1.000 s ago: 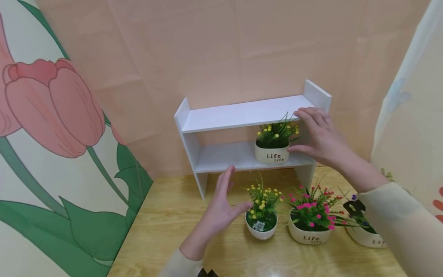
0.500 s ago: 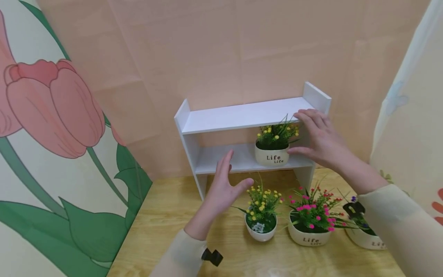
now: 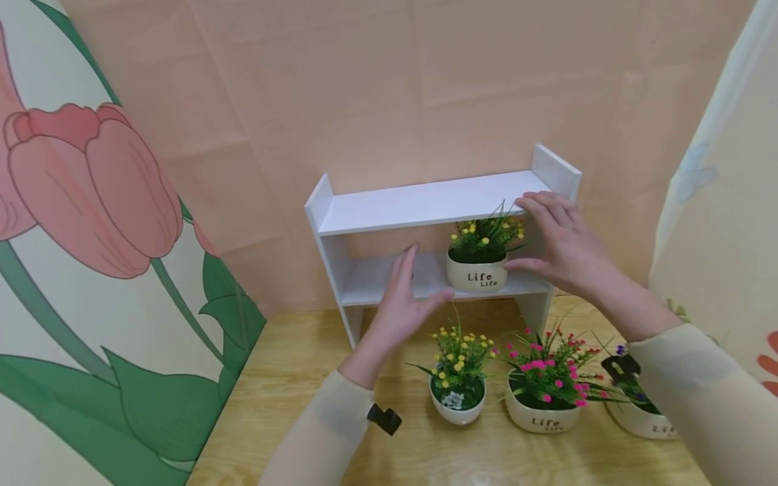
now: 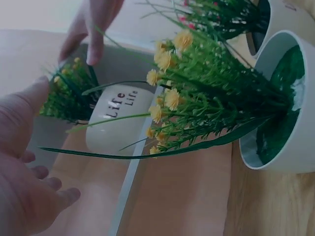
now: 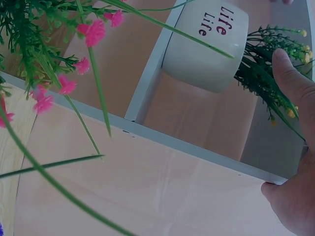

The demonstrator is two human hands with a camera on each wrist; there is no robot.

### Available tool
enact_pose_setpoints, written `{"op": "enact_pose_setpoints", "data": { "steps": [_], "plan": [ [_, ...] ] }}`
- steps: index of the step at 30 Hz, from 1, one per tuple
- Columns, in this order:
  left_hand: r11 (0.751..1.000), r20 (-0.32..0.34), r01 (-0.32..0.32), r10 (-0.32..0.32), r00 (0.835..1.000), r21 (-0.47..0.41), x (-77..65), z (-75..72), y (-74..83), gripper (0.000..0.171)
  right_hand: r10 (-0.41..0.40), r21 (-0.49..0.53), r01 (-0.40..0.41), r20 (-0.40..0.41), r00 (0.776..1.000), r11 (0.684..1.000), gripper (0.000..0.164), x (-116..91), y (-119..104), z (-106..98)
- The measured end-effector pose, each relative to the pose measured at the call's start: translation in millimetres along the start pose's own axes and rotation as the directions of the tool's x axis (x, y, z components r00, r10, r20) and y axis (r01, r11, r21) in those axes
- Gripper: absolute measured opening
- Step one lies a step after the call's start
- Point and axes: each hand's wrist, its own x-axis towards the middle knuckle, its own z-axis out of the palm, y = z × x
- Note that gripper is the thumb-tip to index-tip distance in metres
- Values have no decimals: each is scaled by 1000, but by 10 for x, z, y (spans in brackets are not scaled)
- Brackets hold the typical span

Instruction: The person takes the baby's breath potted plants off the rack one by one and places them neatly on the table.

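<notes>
An oval white flowerpot [image 3: 478, 273] lettered "Life", holding yellow artificial flowers, stands toward the right of the middle board of a white two-tier shelf [image 3: 419, 204]. My right hand [image 3: 562, 243] is at the shelf's right end, thumb beside the pot's rim and fingers up at the top board's front edge. In the right wrist view its thumb [image 5: 284, 69] overlaps the yellow flowers. My left hand [image 3: 398, 310] is left of the pot, before the middle board, fingers extended and thumb spread toward the pot. In the left wrist view a gap shows between that hand [image 4: 24, 162] and the pot [image 4: 120, 120].
Below the shelf, on the wooden table [image 3: 292, 398], stand a small round pot [image 3: 460, 410] with yellow flowers, an oval pot [image 3: 543, 417] with pink flowers, and a third pot [image 3: 641, 420] partly behind my right sleeve. A peach backdrop [image 3: 365, 88] rises behind the shelf.
My left hand has moved up and slightly right, from beside the small yellow-flowered pot to the middle board. My right hand and the pots have hardly moved.
</notes>
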Motion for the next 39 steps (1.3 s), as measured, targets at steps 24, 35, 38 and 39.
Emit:
{"op": "enact_pose_setpoints", "data": {
  "steps": [24,35,38,39],
  "plan": [
    [998,89,-30,25,996,60,559,275,47,108,-21,-4,21,-4,1000,1000,114,-2,25,14],
    [998,119,-32,25,993,56,710,400,11,106,-5,-1,6,10,1000,1000,117,6,28,18],
    [998,127,-32,25,992,51,735,421,27,105,-13,1,13,2,1000,1000,117,10,31,19],
    [998,130,-27,20,991,49,739,428,33,105,-17,0,17,0,1000,1000,117,10,31,19]
  ]
}}
